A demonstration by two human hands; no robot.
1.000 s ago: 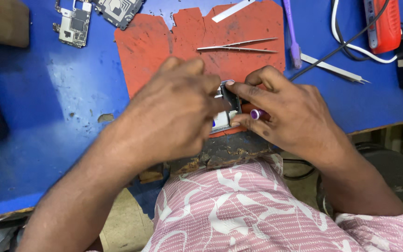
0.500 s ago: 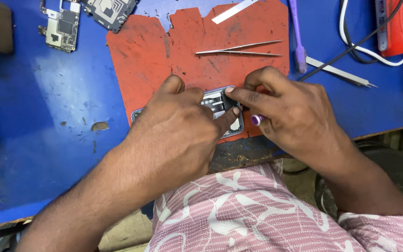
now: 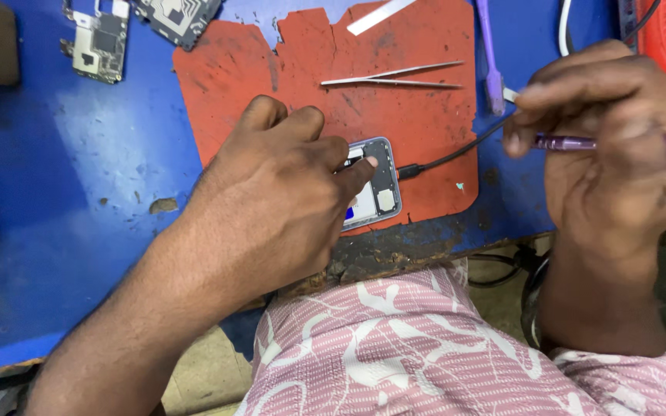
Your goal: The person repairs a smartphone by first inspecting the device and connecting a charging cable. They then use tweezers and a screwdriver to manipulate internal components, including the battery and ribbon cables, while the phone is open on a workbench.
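A: What sits in the opened phone?

B: Its shell holds small parts, perhaps a battery; the left hand covers most of it, pressing it onto the red mat.

A: And the right hand?

B: It's lifted well right of the phone, closed around a purple screwdriver. Farther back lie tweezers and a circuit board.
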